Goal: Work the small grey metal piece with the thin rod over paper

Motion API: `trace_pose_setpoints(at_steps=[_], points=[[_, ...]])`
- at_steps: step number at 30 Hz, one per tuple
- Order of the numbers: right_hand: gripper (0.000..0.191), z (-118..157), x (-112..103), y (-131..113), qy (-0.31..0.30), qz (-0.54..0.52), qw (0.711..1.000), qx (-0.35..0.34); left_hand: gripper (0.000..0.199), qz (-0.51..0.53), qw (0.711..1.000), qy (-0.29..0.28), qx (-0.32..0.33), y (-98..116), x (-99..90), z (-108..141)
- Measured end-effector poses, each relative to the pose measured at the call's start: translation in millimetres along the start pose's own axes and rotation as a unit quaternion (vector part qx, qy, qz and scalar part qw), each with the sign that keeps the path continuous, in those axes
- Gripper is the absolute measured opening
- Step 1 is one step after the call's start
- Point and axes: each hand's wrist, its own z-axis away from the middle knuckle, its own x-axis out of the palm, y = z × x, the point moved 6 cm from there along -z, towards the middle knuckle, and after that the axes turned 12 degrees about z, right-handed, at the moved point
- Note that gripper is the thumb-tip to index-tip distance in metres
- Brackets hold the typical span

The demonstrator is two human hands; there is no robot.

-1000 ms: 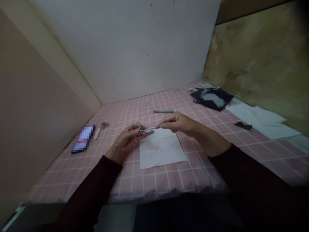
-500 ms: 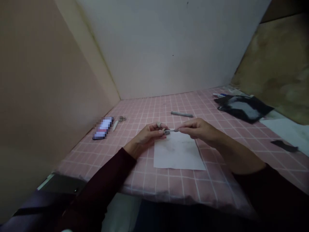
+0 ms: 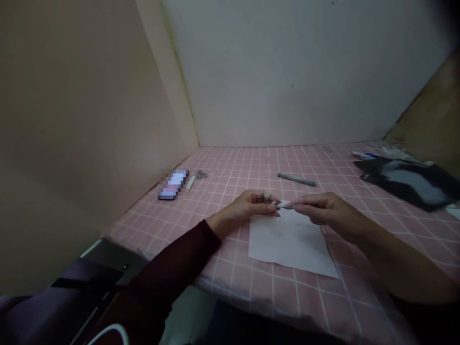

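Observation:
My left hand (image 3: pixel 259 203) is closed over the white paper (image 3: pixel 287 242), pinching a small greyish piece whose kind I cannot make out. Something pale is around or on one of its fingers. Opposite it, my right hand (image 3: pixel 319 207) is closed in a pinch on a thin metallic tool (image 3: pixel 287 207). The tool's tip meets the fingertips of my left hand. Fingers hide most of both held things. The paper lies flat on the table beneath both hands.
A pink checked cloth (image 3: pixel 230 256) covers the table. A phone (image 3: pixel 174 184), a white strip (image 3: pixel 191 182) and small metal rings (image 3: pixel 201 174) lie at left. Behind my hands lies a grey stick (image 3: pixel 296 179). A black plastic bag (image 3: pixel 406 184) rests at right. Walls bound the table's left and back.
The view has swung to the right edge less, so everything appears shifted rightward and slightly lower. Both hands keep the same pinch, with the thin tool still between them.

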Motion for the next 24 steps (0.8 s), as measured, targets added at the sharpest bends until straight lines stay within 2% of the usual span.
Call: trace_pose_setpoints(at_steps=[6, 12, 15, 24], points=[[0.032, 0.3, 0.1, -4.0, 0.009, 0.040, 0.999, -0.024, 0.030, -0.018, 1.000, 0.012, 0.008, 6.7, 4.9, 5.6], [0.039, -5.4, 5.8, -9.0, 0.016, 0.067, 0.998, -0.014, 0.034, -0.016, 1.000, 0.004, 0.012, 9.3, 6.3, 6.5], [0.041, -10.2, 5.9, -14.2, 0.028, 0.082, 0.996, -0.038, 0.034, -0.014, 1.000, 0.004, 0.021, 10.1, 4.9, 5.4], [0.032, -14.2, 6.1, -25.6, 0.027, 0.162, 0.982, -0.093, 0.039, -0.026, 0.997, -0.006, 0.069, 11.9, -1.3, -0.2]])
